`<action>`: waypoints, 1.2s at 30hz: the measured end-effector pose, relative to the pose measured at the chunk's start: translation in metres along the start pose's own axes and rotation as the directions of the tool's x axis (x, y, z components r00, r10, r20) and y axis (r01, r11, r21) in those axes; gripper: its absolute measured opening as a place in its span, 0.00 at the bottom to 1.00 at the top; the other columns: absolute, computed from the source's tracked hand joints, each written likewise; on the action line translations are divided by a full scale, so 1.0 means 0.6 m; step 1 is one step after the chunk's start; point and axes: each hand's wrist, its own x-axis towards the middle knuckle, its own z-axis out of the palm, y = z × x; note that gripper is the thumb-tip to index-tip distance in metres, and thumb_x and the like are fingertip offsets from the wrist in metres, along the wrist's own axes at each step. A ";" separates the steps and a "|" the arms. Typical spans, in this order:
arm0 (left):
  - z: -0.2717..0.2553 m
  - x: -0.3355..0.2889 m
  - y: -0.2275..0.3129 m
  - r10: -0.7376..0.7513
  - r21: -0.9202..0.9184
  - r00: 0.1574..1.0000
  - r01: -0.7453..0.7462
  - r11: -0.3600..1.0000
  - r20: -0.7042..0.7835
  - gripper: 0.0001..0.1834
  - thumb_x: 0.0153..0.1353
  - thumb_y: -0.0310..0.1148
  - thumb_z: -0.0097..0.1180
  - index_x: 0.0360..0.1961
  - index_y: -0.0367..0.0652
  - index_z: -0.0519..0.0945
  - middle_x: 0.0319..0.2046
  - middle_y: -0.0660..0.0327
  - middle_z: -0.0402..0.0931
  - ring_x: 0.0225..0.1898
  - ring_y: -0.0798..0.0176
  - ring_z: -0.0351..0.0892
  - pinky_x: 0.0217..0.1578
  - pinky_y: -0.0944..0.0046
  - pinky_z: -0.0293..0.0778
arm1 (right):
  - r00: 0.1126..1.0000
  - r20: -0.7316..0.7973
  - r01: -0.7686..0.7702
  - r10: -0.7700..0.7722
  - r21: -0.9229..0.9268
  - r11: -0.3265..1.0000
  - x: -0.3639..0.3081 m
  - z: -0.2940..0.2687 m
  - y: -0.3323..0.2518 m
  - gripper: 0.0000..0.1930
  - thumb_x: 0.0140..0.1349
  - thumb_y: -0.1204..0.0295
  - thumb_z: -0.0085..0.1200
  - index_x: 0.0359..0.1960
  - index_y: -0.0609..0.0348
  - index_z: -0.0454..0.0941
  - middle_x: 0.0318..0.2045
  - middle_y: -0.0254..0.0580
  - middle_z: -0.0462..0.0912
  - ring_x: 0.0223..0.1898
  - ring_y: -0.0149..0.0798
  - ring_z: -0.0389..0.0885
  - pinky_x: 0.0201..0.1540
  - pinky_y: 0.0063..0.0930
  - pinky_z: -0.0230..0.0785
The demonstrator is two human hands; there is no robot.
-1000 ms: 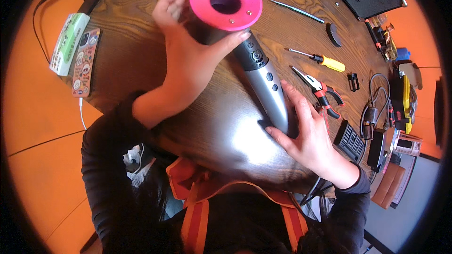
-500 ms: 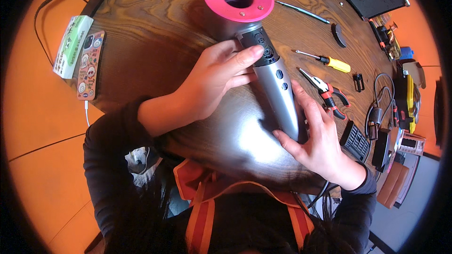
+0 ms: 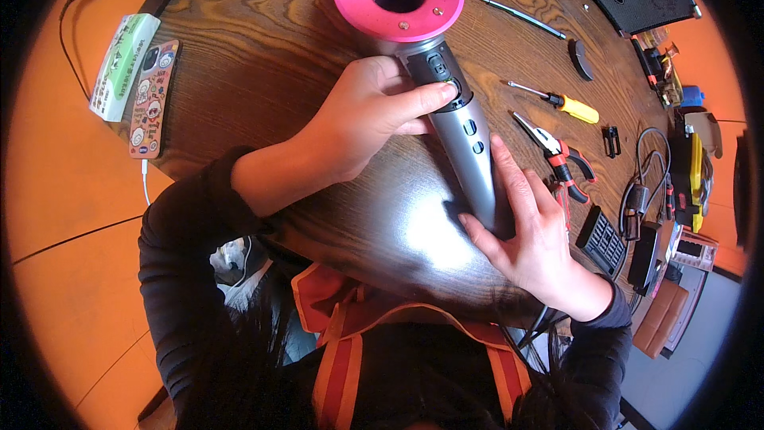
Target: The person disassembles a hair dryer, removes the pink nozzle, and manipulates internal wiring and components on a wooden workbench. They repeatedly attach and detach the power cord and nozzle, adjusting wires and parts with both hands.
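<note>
On the counter, pliers are placed below a screwdriver at frame right; the hair dryer is positioned left of both.

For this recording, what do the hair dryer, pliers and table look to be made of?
Hair dryer: probably plastic, glossy pink nozzle end, satin silver handle; painted metal is possible.
Pliers: likely steel, judging by the shiny grey nose; red-and-black grips look like plastic or rubber.
Table: dark brown with wavy grain and a bright sheen; wood or wood-look veneer.
</note>
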 end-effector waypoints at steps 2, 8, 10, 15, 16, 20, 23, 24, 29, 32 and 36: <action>-0.002 0.002 0.002 0.005 0.016 1.000 -0.005 1.000 0.008 0.14 0.63 0.35 0.50 0.46 0.38 0.74 0.41 0.58 0.77 0.44 0.65 0.78 0.46 0.63 0.75 | 1.000 0.005 -0.023 0.023 0.071 0.997 0.002 0.000 0.001 0.42 0.49 0.66 0.63 0.65 0.58 0.56 0.25 0.46 0.69 0.24 0.43 0.72 0.28 0.34 0.70; -0.010 0.006 0.008 -0.053 0.071 0.999 0.052 0.996 0.011 0.16 0.63 0.37 0.50 0.47 0.37 0.73 0.42 0.57 0.76 0.45 0.64 0.77 0.48 0.62 0.74 | 1.000 0.003 -0.027 0.027 0.018 0.999 0.007 -0.001 0.000 0.40 0.50 0.68 0.62 0.65 0.58 0.57 0.27 0.46 0.70 0.25 0.43 0.72 0.29 0.34 0.69; -0.007 0.006 0.007 -0.043 0.051 0.999 0.041 0.998 0.033 0.17 0.63 0.38 0.51 0.47 0.36 0.73 0.42 0.57 0.76 0.46 0.63 0.77 0.49 0.62 0.74 | 1.000 -0.010 -0.022 0.022 0.034 0.999 0.011 -0.001 0.001 0.39 0.50 0.68 0.62 0.65 0.57 0.57 0.27 0.46 0.70 0.26 0.44 0.72 0.29 0.34 0.69; -0.011 0.002 0.021 -0.178 0.158 0.984 0.172 0.972 0.024 0.21 0.65 0.45 0.46 0.44 0.36 0.74 0.40 0.56 0.77 0.45 0.60 0.78 0.46 0.63 0.75 | 0.998 -0.029 -0.049 0.051 0.083 0.995 0.020 -0.012 0.018 0.38 0.50 0.72 0.60 0.65 0.50 0.59 0.29 0.48 0.70 0.28 0.44 0.72 0.34 0.33 0.69; -0.019 -0.001 0.030 -0.184 0.187 0.977 0.162 0.969 0.108 0.22 0.65 0.46 0.44 0.44 0.36 0.75 0.39 0.56 0.77 0.45 0.59 0.78 0.45 0.64 0.75 | 0.997 -0.033 -0.066 0.069 0.079 0.995 0.019 -0.017 0.024 0.38 0.50 0.72 0.60 0.65 0.51 0.59 0.30 0.48 0.70 0.28 0.44 0.72 0.35 0.33 0.69; -0.068 -0.025 0.071 0.525 0.680 0.757 -0.620 0.391 0.389 0.20 0.61 0.42 0.48 0.43 0.34 0.75 0.31 0.55 0.77 0.32 0.58 0.79 0.41 0.64 0.75 | 0.997 0.003 -0.079 0.079 0.134 0.988 0.003 -0.034 0.045 0.38 0.50 0.73 0.57 0.65 0.53 0.57 0.30 0.49 0.71 0.29 0.43 0.71 0.38 0.32 0.67; -0.085 0.004 0.069 0.882 0.628 0.386 -0.765 0.143 0.270 0.25 0.63 0.48 0.39 0.44 0.33 0.74 0.35 0.54 0.77 0.37 0.57 0.78 0.44 0.64 0.73 | 0.996 0.063 -0.080 0.069 0.191 0.978 -0.012 -0.039 0.053 0.37 0.50 0.74 0.57 0.65 0.53 0.58 0.30 0.47 0.71 0.30 0.42 0.72 0.39 0.33 0.68; -0.087 0.021 0.064 0.894 0.690 0.412 -0.699 0.186 0.176 0.28 0.64 0.51 0.36 0.45 0.33 0.73 0.37 0.53 0.76 0.40 0.57 0.77 0.46 0.64 0.72 | 0.995 0.083 -0.078 0.062 0.208 0.975 -0.016 -0.041 0.055 0.37 0.50 0.74 0.57 0.65 0.53 0.58 0.30 0.47 0.71 0.31 0.42 0.73 0.39 0.33 0.68; -0.079 0.039 0.034 0.477 0.230 0.878 -0.474 0.850 0.047 0.48 0.60 0.69 0.22 0.55 0.28 0.65 0.52 0.45 0.69 0.49 0.56 0.74 0.51 0.62 0.70 | 0.984 0.173 0.013 -0.050 0.209 0.978 -0.026 -0.054 0.063 0.35 0.52 0.76 0.55 0.65 0.53 0.60 0.32 0.46 0.72 0.32 0.41 0.74 0.40 0.33 0.69; -0.085 0.024 0.043 0.259 0.202 0.947 -0.296 0.934 0.190 0.50 0.59 0.69 0.22 0.54 0.26 0.65 0.52 0.40 0.69 0.51 0.52 0.73 0.54 0.61 0.68 | 0.991 0.119 0.038 -0.052 0.117 0.992 -0.029 -0.050 0.058 0.35 0.51 0.75 0.56 0.64 0.52 0.60 0.30 0.45 0.70 0.30 0.45 0.73 0.37 0.36 0.70; -0.085 0.018 0.042 0.192 0.183 0.964 -0.225 0.957 0.186 0.42 0.62 0.59 0.26 0.52 0.24 0.66 0.51 0.37 0.70 0.54 0.50 0.71 0.57 0.57 0.64 | 0.994 0.105 0.017 -0.011 -0.055 0.998 -0.019 -0.043 0.045 0.36 0.51 0.70 0.58 0.64 0.55 0.59 0.30 0.47 0.70 0.29 0.48 0.72 0.36 0.38 0.69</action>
